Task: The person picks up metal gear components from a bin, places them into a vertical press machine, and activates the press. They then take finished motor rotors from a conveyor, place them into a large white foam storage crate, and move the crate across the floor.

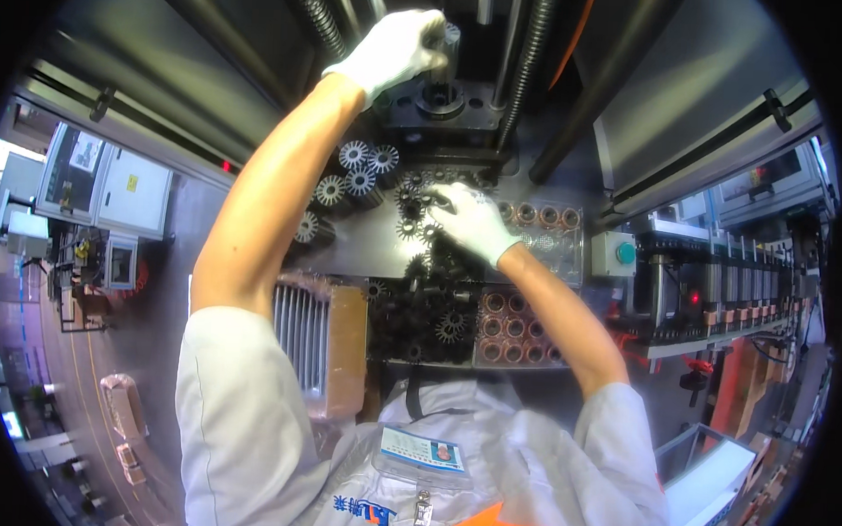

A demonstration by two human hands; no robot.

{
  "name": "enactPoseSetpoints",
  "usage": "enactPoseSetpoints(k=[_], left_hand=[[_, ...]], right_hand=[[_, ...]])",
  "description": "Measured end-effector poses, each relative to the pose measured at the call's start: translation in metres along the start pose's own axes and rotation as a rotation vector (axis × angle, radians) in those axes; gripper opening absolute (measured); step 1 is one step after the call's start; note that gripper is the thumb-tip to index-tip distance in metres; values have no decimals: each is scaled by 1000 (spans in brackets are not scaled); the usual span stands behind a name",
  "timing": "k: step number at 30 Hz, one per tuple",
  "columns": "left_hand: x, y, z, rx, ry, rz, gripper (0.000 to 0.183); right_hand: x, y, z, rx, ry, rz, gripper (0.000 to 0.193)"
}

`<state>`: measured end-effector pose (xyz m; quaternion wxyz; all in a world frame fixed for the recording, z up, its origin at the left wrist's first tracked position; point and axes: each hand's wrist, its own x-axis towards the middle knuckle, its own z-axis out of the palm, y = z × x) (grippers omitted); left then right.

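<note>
My left hand (396, 53), in a white glove, reaches up into the machine. Its fingers close on the side of a slotted metal core (453, 43), a grey cylinder upright above a round fixture (440, 100). Lower down, my white-gloved right hand (473, 220) has its fingers curled among small dark toothed pieces (410, 207) on the metal table (347, 246). What lies between those fingers is partly hidden. Several slotted cores (360, 180) stand to the left of these pieces, with their toothed ends up.
Clear trays with copper-coloured rings (521, 329) sit at the right, and a carton of grey rods (301, 342) at the left. More dark toothed pieces (450, 327) fill the table's near side. Coil springs (530, 58) flank the fixture. A green button box (614, 254) stands right.
</note>
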<state>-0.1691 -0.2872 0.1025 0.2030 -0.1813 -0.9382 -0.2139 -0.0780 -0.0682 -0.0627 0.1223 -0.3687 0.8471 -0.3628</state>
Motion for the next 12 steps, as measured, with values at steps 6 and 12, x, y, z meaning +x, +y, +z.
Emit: enactPoseSetpoints(k=[6,12], left_hand=[[-3,15,18,156,-129,-199,28],[-79,31,51,355,-114,-298,68]], right_hand=[[10,3,22,-300,-93,-121,47],[35,13,49,-287,-97,-149,40]])
